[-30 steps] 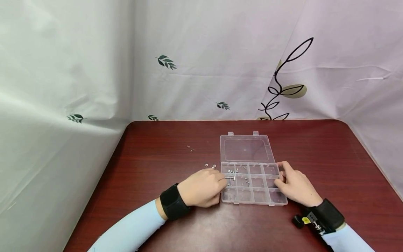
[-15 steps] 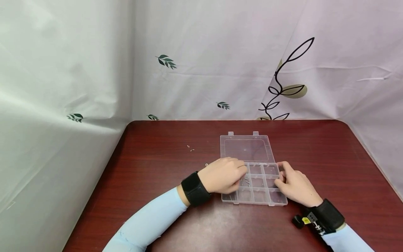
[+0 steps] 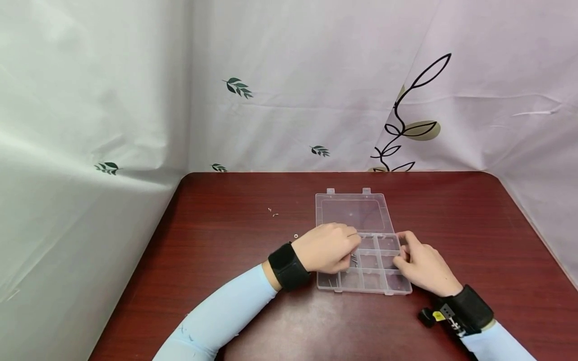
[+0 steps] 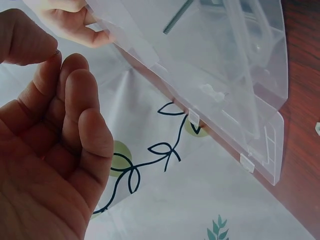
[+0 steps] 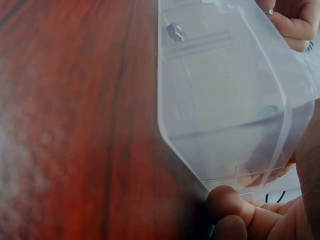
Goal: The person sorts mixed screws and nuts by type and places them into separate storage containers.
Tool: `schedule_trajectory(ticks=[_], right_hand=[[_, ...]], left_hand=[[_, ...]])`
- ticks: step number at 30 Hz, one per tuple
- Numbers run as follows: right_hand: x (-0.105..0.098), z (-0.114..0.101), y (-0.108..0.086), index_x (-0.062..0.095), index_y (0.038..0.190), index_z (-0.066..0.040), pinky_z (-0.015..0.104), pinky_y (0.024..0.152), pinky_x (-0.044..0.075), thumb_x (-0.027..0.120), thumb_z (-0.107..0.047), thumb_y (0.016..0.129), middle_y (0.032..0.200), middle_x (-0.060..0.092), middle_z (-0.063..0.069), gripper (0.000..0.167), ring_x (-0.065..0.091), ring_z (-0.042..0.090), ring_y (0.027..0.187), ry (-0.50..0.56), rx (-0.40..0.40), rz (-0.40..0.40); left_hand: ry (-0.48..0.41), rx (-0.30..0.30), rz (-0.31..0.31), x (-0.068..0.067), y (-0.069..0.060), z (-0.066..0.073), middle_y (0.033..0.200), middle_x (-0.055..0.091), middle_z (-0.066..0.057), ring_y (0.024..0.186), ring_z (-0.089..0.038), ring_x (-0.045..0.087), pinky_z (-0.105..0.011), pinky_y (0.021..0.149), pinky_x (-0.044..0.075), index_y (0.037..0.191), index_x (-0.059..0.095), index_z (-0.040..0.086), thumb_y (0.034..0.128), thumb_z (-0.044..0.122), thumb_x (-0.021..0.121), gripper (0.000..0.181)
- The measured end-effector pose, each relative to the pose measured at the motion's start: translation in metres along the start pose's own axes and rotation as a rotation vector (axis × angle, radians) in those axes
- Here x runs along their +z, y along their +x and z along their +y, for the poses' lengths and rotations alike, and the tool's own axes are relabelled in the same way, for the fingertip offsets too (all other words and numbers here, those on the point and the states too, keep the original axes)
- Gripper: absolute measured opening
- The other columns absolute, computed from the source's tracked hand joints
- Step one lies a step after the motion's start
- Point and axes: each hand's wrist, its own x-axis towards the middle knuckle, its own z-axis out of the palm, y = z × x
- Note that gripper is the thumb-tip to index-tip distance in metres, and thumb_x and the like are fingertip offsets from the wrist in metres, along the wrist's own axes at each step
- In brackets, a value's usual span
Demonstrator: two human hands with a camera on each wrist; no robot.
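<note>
Lid (image 3: 351,213) thrown back at twelve o'clock, the clear box (image 3: 373,289) lay on the table (image 3: 217,225). Work looked part-done: screws (image 3: 354,260) sat inside, while a washer (image 3: 295,235) and tiny bits (image 3: 275,215) lay loose towards ten o'clock. The left hand (image 3: 327,248) pinched a metal piece (image 5: 270,11) over the box's ten o'clock; the right hand (image 3: 422,263) gripped its three o'clock side.

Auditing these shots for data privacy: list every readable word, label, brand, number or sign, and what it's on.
No readable text anywhere.
Yellow tag by the right wristband: any print too small to read.
Clear box: no lettering seen.
Cloth behind the table: only leaf prints, no words.
</note>
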Motion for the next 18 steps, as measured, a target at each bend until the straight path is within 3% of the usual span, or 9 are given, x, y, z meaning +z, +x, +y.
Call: schedule_trajectory(ticks=[7,13,18], right_hand=[[0.001,0.001,0.001,0.05,0.115,-0.006,0.024,0.049,0.029,0.063,-0.006,0.081,0.063,0.044,-0.01,0.036,0.038,0.003,0.049,0.006,-0.011,0.002],[0.001,0.001,0.0,0.05,0.115,-0.006,0.024,0.05,0.029,0.063,-0.006,0.081,0.063,0.044,-0.011,0.037,0.038,0.002,0.049,0.004,-0.013,0.011],[0.001,0.0,0.0,0.05,0.115,-0.005,0.024,0.05,0.03,0.063,-0.007,0.081,0.063,0.044,-0.01,0.036,0.038,0.003,0.05,0.003,-0.004,0.003]], left_hand=[[0.021,-0.057,0.002,-0.004,-0.017,-0.005,0.103,0.049,0.004,0.087,-0.012,0.05,-0.027,0.081,0.045,0.119,0.061,0.014,0.0851,0.044,0.071,0.046],[0.012,-0.079,0.047,-0.009,-0.041,-0.016,0.105,0.053,0.004,0.086,-0.013,0.052,-0.027,0.078,0.045,0.116,0.062,0.015,0.0829,0.04,0.075,0.044],[0.003,-0.125,0.025,-0.008,-0.063,-0.025,0.104,0.054,0.003,0.087,-0.015,0.054,-0.03,0.079,0.046,0.114,0.062,0.015,0.083,0.039,0.074,0.041]])
